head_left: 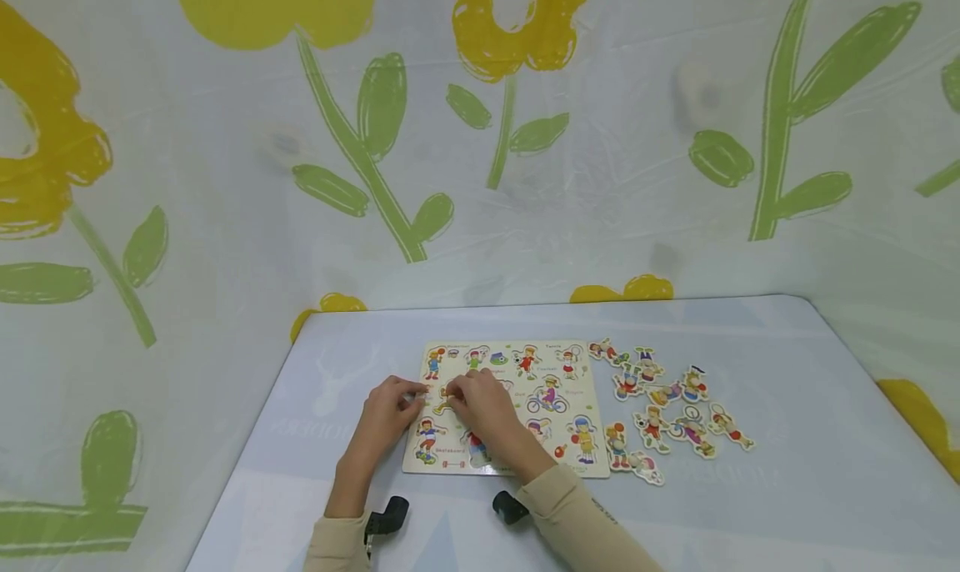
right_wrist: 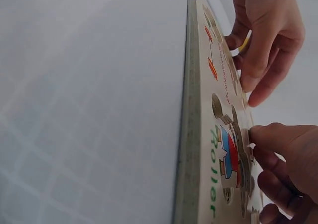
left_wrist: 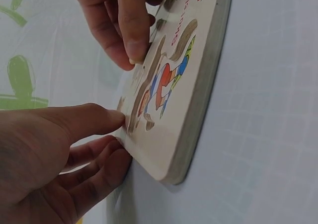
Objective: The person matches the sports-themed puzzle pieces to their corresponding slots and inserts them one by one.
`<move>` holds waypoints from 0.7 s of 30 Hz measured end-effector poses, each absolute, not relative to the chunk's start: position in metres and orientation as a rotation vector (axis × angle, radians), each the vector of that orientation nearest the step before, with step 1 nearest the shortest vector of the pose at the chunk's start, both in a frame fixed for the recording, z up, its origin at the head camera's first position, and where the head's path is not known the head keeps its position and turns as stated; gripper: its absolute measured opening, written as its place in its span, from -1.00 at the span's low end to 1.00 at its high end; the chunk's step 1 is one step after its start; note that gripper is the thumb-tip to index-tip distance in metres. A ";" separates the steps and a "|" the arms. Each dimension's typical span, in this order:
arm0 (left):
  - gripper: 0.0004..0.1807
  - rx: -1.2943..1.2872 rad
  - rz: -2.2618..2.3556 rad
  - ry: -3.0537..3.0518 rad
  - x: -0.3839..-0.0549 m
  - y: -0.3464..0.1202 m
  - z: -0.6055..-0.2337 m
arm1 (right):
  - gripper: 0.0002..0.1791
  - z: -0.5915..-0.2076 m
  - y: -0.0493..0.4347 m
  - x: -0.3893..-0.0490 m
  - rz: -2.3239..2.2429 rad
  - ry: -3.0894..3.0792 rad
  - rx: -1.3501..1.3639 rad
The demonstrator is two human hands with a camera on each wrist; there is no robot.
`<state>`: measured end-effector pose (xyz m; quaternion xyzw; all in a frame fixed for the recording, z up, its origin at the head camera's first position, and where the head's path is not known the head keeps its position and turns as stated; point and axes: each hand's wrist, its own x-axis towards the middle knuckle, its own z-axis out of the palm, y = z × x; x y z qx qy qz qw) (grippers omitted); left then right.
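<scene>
"Now, the left grip (head_left: 390, 412)?"
"It pinches the left edge of the puzzle board (head_left: 562, 429) on the surface (head_left: 810, 447)."
"The right grip (head_left: 487, 409)?"
"It pinches a figure piece (head_left: 442, 404) at the board's left half."

On my feed the puzzle board (left_wrist: 166, 145) looks like wood, its printed top smooth with a soft sheen, its cut edge (left_wrist: 204, 105) greyer, matt and slightly rough. The loose figure pieces (head_left: 651, 429) have printed faces too, though they are too small in my head view to tell wood from thick card. I see the tabletop (head_left: 795, 380) as smooth and pale with a low satin finish. The hanging sheet (head_left: 600, 213) is thin and lightly creased, the sleeves (head_left: 577, 514) matt cloth, and the black wrist devices (head_left: 392, 515) look like hard plastic
</scene>
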<state>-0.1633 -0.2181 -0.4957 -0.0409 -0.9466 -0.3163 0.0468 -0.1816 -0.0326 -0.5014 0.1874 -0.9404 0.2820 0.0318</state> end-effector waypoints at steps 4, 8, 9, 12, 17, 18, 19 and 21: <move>-0.78 -0.121 -0.973 -2.888 -0.163 -0.218 -0.497 | -0.86 -0.503 -0.033 -0.182 0.835 -2.883 0.577; -0.78 -0.120 -0.976 -2.893 -0.164 -0.218 -0.496 | -0.85 -0.504 -0.031 -0.183 0.798 -2.865 0.585; -0.78 -0.120 -0.974 -2.894 -0.164 -0.218 -0.496 | -0.84 -0.504 -0.031 -0.182 0.787 -2.863 0.585; -0.77 -0.117 -0.969 -2.901 -0.164 -0.218 -0.495 | -0.78 -0.503 -0.028 -0.180 0.737 -2.874 0.578; -0.77 -0.118 -0.960 -2.903 -0.163 -0.218 -0.495 | -0.73 -0.500 -0.019 -0.171 0.681 -2.868 0.593; -0.78 -0.114 -0.959 -2.903 -0.163 -0.218 -0.495 | -0.74 -0.500 -0.017 -0.171 0.673 -2.859 0.602; -0.78 -0.112 -0.960 -2.901 -0.163 -0.218 -0.495 | -0.75 -0.500 -0.014 -0.170 0.668 -2.848 0.610; -0.78 -0.103 -0.967 -2.897 -0.162 -0.217 -0.494 | -0.78 -0.500 -0.009 -0.171 0.666 -2.834 0.618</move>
